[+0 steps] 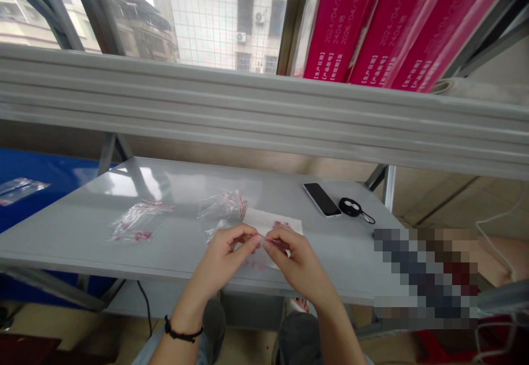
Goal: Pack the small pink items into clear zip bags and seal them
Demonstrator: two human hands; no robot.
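Showing 2024/04/20 print: magenta cartons (343,23) above left hand (223,260), right hand (300,263).

On the flat metal shelf board (82,232), a clear plastic zip bag (139,220) lies leftmost, with a second clear plastic zip bag (222,206) to its right, at the edge of a rectangular paper sheet (285,224). Above the sheet, the left hand (221,260) and right hand (300,266) pinch a thin strip (268,239) between them. Farther right lie a slim glass-fronted smartphone (322,199) and, just beside it, a rounded key fob (349,207). Behind, a ribbed metal shelf beam (264,111) carries long cardboard cartons (384,23).
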